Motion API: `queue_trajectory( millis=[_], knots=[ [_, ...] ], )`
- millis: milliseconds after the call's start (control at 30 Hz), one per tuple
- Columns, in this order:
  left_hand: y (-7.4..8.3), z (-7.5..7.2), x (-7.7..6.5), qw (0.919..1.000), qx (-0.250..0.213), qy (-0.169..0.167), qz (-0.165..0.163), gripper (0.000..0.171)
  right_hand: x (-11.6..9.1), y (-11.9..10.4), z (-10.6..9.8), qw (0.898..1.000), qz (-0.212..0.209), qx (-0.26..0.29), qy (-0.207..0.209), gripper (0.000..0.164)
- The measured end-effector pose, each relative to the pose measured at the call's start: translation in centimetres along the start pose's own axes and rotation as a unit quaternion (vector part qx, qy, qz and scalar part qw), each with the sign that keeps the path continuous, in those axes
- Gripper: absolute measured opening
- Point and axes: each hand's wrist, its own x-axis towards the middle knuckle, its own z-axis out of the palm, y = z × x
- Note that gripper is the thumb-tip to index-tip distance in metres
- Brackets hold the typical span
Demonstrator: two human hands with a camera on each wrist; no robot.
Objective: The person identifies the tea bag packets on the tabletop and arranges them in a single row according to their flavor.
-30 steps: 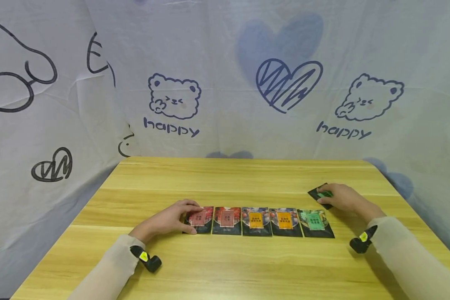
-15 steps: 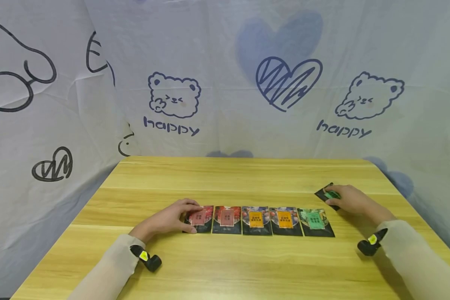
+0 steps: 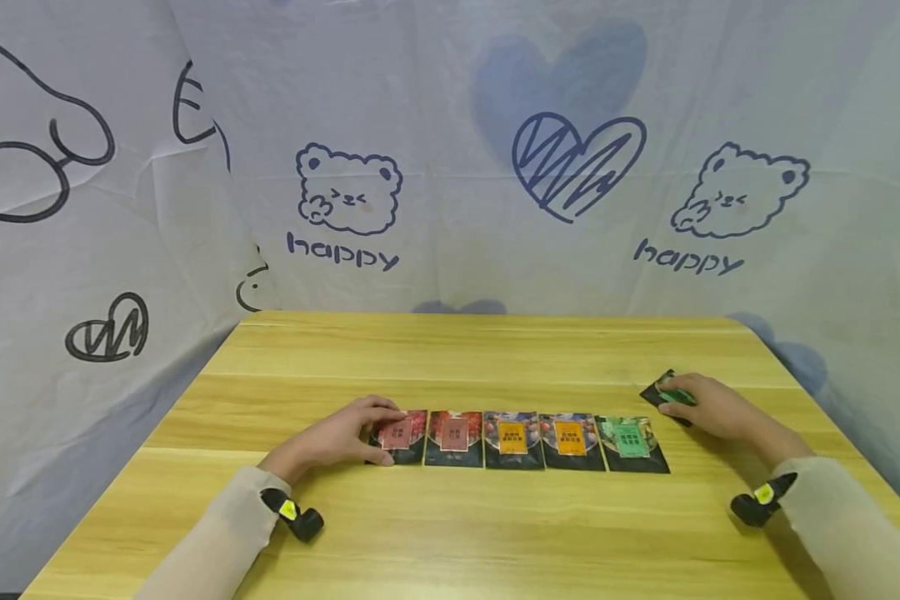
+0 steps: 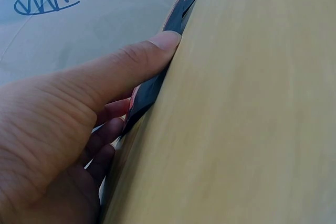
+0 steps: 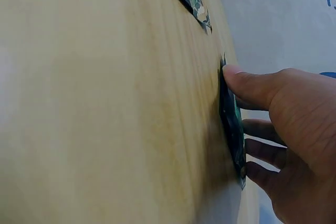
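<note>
A row of flat black sachets lies on the wooden table: a left red-labelled sachet, another red-labelled sachet, two orange-labelled ones and a green-labelled sachet. My left hand rests on the left red sachet, thumb at its near edge and fingers over its far part. In the left wrist view the thumb lies against its dark edge. My right hand grips a second green sachet by its edges, tilted askew behind and right of the row. Fingers partly cover its label.
The middle orange-labelled sachet and its neighbour, another orange-labelled sachet, sit edge to edge. A white cloth with drawn bears and hearts hangs behind the table. Each wrist wears a black camera band.
My right hand has moved a short way to the right with the green sachet, away from the row. The left hand and the row have stayed in place.
</note>
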Motion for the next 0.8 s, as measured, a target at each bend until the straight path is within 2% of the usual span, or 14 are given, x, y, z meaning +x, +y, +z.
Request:
queue_trajectory(
  millis=[267,600,800],
  knots=[
    [0.0,0.0,0.0,1.0000,-0.003,-0.003,-0.002,0.074,-0.9,0.0,0.1,1.000,0.005,0.001,0.016,0.051],
    [-0.1,0.0,0.0,1.0000,-0.006,-0.006,-0.002,0.073,-1.8,0.2,0.6,0.999,0.012,0.005,0.039,0.028],
    [-0.1,0.0,0.1,1.0000,0.001,-0.003,-0.003,0.074,-2.4,0.4,0.8,0.999,0.013,0.008,0.046,0.021]
  ],
)
